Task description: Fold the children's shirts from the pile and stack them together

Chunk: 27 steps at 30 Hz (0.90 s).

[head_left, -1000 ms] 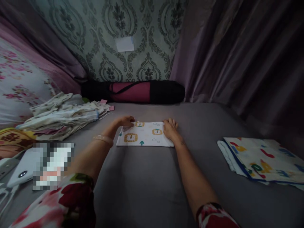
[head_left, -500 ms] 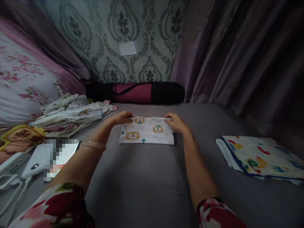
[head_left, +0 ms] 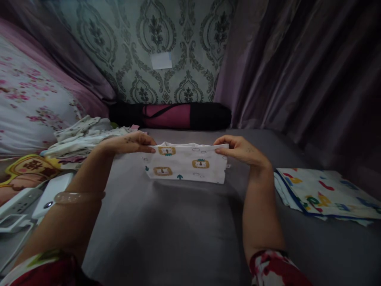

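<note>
A white folded cloth (head_left: pixel 184 165) printed with yellow lion faces and green arrows hangs between my hands, its lower edge above the grey sheet (head_left: pixel 166 234). My left hand (head_left: pixel 133 143) pinches its upper left corner between thumb and fingers. At the upper right corner, my right hand (head_left: pixel 238 150) grips the top edge the same way. The cloth's top edge runs nearly straight, with a slightly wavy layer showing behind it. Whether it is a garment or a plain cloth, I cannot tell.
On the right lies a folded cloth with colourful prints (head_left: pixel 327 194). To the left are a heap of clothes (head_left: pixel 80 135), a yellow plush (head_left: pixel 32 171), a power strip (head_left: pixel 20 200) and a white device (head_left: pixel 55 190). A black and maroon bag (head_left: pixel 166 116) lies along the wall.
My hands have lifted the lion-print cloth off the sheet and brought it nearer. They have moved further apart, and my left forearm now covers the phone screen.
</note>
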### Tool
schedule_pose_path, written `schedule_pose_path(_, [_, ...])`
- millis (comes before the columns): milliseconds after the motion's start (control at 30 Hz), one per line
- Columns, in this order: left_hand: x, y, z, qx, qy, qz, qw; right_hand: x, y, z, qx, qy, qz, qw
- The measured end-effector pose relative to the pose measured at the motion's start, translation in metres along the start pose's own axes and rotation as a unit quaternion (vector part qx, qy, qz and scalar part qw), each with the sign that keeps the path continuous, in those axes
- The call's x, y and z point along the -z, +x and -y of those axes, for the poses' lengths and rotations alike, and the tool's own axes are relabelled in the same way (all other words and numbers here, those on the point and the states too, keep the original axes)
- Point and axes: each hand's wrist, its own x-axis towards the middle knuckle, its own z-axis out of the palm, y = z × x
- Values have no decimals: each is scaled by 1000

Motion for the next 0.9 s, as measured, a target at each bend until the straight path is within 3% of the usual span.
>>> schedule_pose_path(100, [-2,8,8,9,-40,105,994,0,3,-7,-15,12,-8,1000])
schedule_pose_path(167, [-6,16,12,-4,-40,91,995,-1,8,-14,-15,0,-29,999])
schedule_pose_path(233, [-10,24,14,-23,-10,32,999,-2,15,-19,2,-28,-70,997])
schedule_pose_path(300, [-14,30,15,-44,48,-70,995,-4,21,-24,38,-68,-130,989])
schedule_pose_path(367, [-21,35,17,-58,122,-188,973,-6,28,-29,83,-101,-190,973])
schedule_pose_path(433, [-31,37,24,-66,186,-266,944,-8,34,-37,109,-122,-217,962])
schedule_pose_path(533, [-57,35,42,-75,224,-270,934,-10,39,-54,83,-146,-154,974])
schedule_pose_path(733, [-115,8,74,-95,208,-126,965,-17,39,-79,-79,-169,89,978])
schedule_pose_path(900, [-131,-10,73,-82,194,-97,973,-21,39,-77,-120,-177,138,967])
